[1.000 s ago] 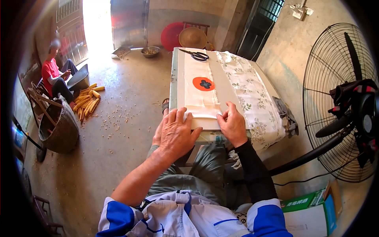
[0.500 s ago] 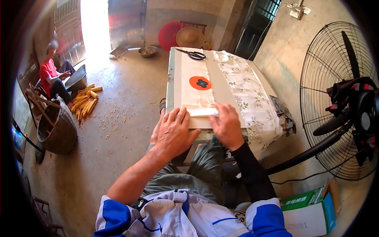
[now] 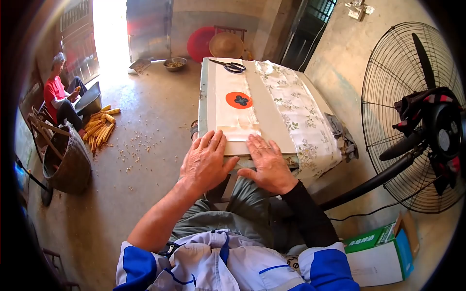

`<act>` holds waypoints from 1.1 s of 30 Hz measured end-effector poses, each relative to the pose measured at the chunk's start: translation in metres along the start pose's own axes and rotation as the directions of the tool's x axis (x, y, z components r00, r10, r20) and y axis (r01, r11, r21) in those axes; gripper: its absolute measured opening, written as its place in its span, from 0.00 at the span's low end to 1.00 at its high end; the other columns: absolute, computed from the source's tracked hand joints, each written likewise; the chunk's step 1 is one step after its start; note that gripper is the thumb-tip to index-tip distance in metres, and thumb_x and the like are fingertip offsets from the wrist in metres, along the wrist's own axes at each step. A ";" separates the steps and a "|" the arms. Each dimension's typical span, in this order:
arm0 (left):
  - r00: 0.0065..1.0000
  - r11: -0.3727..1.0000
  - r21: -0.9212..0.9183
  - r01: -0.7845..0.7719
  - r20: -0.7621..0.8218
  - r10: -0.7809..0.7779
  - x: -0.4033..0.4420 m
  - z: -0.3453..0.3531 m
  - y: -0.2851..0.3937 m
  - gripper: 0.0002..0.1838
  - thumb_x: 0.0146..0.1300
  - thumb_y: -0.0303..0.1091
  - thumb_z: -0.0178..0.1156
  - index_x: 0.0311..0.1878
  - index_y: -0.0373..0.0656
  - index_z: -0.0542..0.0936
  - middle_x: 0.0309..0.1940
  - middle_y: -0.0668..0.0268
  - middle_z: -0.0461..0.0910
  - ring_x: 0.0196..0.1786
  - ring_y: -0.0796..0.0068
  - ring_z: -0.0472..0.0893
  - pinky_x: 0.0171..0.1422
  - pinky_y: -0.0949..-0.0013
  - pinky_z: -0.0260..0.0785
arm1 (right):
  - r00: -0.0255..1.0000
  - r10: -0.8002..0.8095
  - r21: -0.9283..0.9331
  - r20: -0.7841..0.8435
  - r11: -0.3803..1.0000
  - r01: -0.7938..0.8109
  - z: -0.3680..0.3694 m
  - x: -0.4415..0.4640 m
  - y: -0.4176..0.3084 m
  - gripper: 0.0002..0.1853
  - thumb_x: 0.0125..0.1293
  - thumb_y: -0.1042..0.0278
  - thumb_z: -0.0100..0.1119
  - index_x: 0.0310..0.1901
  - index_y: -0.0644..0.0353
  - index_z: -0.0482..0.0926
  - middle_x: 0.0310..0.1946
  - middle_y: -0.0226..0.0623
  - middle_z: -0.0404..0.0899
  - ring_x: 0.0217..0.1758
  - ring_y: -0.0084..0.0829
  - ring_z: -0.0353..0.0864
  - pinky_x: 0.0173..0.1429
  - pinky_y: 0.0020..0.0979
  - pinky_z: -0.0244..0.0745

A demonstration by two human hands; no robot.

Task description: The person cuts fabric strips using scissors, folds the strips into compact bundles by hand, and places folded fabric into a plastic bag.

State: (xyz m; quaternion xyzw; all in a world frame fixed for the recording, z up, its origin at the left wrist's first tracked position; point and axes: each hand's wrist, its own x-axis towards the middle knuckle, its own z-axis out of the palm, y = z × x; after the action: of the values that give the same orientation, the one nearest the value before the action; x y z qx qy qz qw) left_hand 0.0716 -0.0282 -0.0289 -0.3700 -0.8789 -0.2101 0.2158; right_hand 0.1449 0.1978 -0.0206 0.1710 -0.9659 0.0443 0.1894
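Observation:
A white cloth strip (image 3: 236, 119) runs lengthwise along a table, with its near end folded over. An orange round patch (image 3: 239, 100) with a dark flower-like shape lies on it. My left hand (image 3: 206, 157) rests on the near left corner of the strip, fingers stretched out. Beside it, my right hand (image 3: 269, 165) lies with its fingertips at the fold's near right corner, fingers straight and slightly spread. Neither hand grips anything. Black-handled scissors (image 3: 234, 67) sit at the strip's far end.
A floral cloth (image 3: 296, 106) covers the table's right part. A large fan (image 3: 412, 116) stands at the right, above a green-and-white carton (image 3: 374, 257). At the left, a seated person in a red shirt (image 3: 54, 89) handles corn near a corn pile (image 3: 100, 126) and a woven basket (image 3: 68, 162).
My right hand has come nearer to me and flattened out, off the raised fold. That fold now looks flatter. The left hand stays at the left edge; the whole view has shifted slightly.

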 end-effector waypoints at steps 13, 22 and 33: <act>0.986 0.962 -0.223 -0.155 0.023 0.164 0.038 0.008 0.033 0.39 0.75 0.57 0.62 0.73 0.30 0.75 0.80 0.42 0.70 0.85 0.40 0.63 0.90 0.44 0.52 | 0.998 0.053 0.068 0.019 0.996 -0.054 -0.003 -0.010 0.009 0.40 0.76 0.47 0.64 0.80 0.67 0.67 0.81 0.52 0.68 0.87 0.49 0.63 0.86 0.58 0.55; 0.991 0.989 -0.149 -0.021 0.126 0.040 0.026 0.019 0.032 0.46 0.78 0.65 0.56 0.78 0.27 0.70 0.80 0.40 0.69 0.86 0.42 0.63 0.91 0.45 0.50 | 0.999 0.018 0.051 -0.036 0.999 -0.016 -0.001 -0.009 0.011 0.38 0.75 0.52 0.64 0.79 0.68 0.69 0.80 0.53 0.70 0.87 0.47 0.65 0.84 0.57 0.57; 0.999 0.999 -0.042 -0.007 0.043 0.009 0.001 0.001 0.007 0.42 0.76 0.62 0.61 0.73 0.28 0.76 0.78 0.45 0.74 0.84 0.48 0.68 0.88 0.43 0.54 | 0.995 -0.029 -0.009 -0.093 1.000 0.029 -0.007 -0.003 0.009 0.38 0.79 0.42 0.60 0.74 0.71 0.74 0.75 0.54 0.76 0.82 0.48 0.72 0.80 0.53 0.63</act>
State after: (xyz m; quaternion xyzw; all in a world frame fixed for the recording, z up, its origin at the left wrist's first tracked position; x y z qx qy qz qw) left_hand 0.0764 -0.0225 -0.0278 -0.3826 -0.8771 -0.2197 0.1898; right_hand 0.1472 0.2082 -0.0156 0.1820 -0.9536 0.0455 0.2355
